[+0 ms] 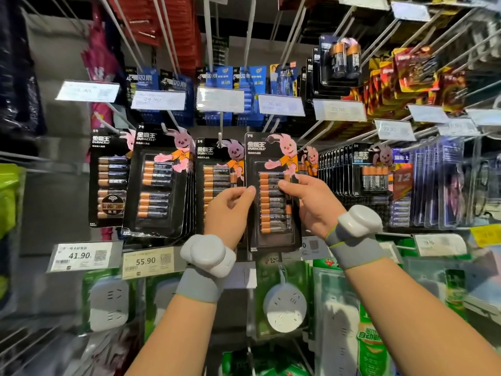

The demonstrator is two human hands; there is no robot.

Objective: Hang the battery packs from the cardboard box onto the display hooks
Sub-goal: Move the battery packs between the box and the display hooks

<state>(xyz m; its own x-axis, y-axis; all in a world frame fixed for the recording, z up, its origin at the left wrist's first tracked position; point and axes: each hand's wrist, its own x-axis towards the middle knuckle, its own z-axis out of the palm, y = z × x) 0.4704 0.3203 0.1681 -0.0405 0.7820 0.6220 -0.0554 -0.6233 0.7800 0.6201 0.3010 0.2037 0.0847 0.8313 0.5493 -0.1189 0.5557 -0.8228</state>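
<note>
A black Duracell battery pack [271, 213] with a pink bunny and several copper-topped cells is held upright in front of the display. My left hand [229, 210] pinches its left edge and my right hand [311, 204] grips its right side, thumb across the cells. The pack's top sits near the tip of a metal display hook [271, 126]. Behind my left hand another battery pack [217, 169] hangs on a neighbouring hook [221, 134]. The cardboard box is out of view.
More Duracell packs [160, 180] hang at the left and a dense row [366, 172] at the right. Price tags [146, 261] line the rail below. Blue battery packs [225, 85] hang above, and green-packaged power sockets [284, 308] hang below.
</note>
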